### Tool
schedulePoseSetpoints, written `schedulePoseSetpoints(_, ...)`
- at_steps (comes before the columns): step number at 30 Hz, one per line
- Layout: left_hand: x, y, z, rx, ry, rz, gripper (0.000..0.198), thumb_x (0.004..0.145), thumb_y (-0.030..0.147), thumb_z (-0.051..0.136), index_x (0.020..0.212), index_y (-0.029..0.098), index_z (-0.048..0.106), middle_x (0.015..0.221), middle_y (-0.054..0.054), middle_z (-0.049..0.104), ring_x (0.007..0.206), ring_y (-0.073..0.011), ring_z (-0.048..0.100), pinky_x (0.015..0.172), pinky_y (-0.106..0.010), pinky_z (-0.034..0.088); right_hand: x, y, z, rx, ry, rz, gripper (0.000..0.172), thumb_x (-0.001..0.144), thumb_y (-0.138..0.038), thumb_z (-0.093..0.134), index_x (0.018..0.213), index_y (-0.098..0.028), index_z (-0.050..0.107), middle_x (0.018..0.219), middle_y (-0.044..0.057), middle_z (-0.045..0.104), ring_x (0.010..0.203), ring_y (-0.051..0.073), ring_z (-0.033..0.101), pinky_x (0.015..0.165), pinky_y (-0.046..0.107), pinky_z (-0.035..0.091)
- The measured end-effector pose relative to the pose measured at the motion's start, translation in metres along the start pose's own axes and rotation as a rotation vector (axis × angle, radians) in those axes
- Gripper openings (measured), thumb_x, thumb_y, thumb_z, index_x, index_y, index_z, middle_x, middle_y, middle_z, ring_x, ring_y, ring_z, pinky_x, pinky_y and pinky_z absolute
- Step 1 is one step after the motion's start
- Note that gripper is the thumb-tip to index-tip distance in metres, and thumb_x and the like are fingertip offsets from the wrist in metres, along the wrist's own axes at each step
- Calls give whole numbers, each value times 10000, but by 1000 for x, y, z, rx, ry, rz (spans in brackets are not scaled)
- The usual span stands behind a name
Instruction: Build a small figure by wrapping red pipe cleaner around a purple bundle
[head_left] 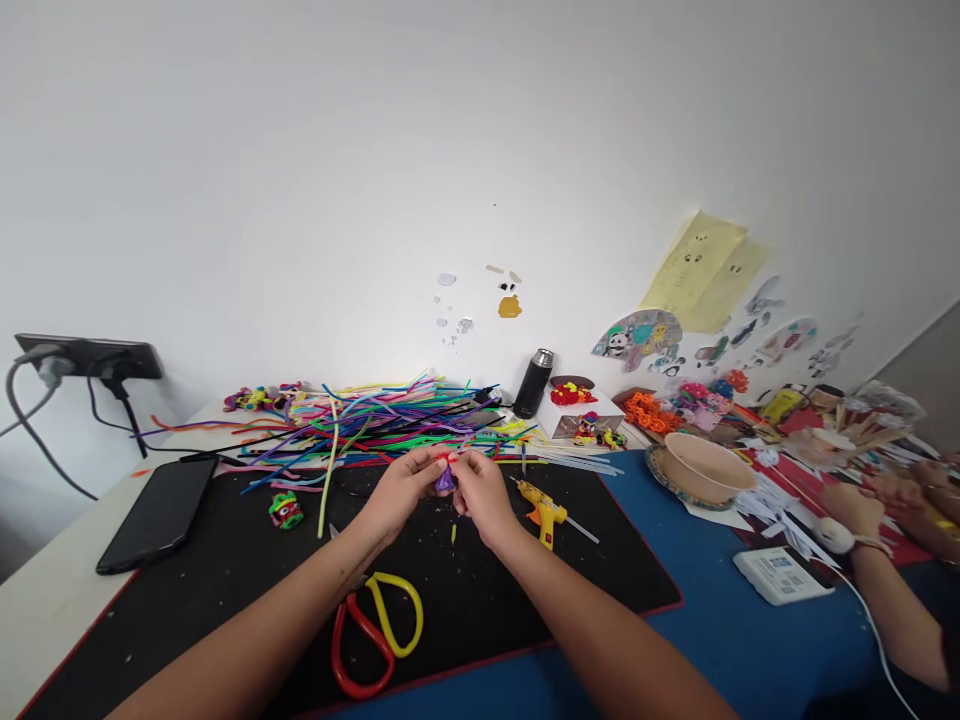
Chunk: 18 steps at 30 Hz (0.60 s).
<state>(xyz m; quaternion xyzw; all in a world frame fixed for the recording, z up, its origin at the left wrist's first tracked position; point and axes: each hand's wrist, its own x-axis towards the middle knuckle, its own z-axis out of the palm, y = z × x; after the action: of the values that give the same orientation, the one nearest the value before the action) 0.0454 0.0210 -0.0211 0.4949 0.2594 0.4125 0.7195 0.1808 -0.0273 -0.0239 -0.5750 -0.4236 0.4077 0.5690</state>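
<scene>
Both hands are meeting over the black mat [247, 585], and they're holding a small purple-and-red piece [445, 480] between them! The left hand [403, 490] is pinching it from one side, the right hand [484, 492] from the other, both grips looking narrow and snug. How far along? The piece is already showing some shape, so I'm judging it partly made; what's remaining, I can't tell, with fingers covering so much. Purple is flaring out below, red is peeking along the top, finer detail is staying hidden. Nearby, the scissors [374, 635] and glue gun [547, 512] are lying unheld, while pipe cleaners [397, 415] are heaping up along the wall, plenty of them unused.
</scene>
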Motion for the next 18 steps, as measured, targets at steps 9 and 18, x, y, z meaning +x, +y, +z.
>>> schedulePoseSetpoints(9, 4, -2, -8, -19, 32, -45, 322, 681, 321, 949, 892, 128, 800, 822, -67, 768, 678, -162, 661, 663, -267, 550, -5, 12, -8, -146, -13, -15, 393, 881, -553, 658, 709, -233, 507, 473, -90, 477, 336, 93, 433, 373, 214, 281)
schedulePoseSetpoints(18, 7, 35, -19, -284, 99, -62, 145, 834, 110, 777, 979, 120, 781, 867, -97, 791, 762, -183, 763, 681, -244, 657, -31, 2, -127, -407, 171, 46, 459, 871, -649, 686, 739, -225, 566, 497, -79, 498, 399, 114, 441, 440, 234, 301)
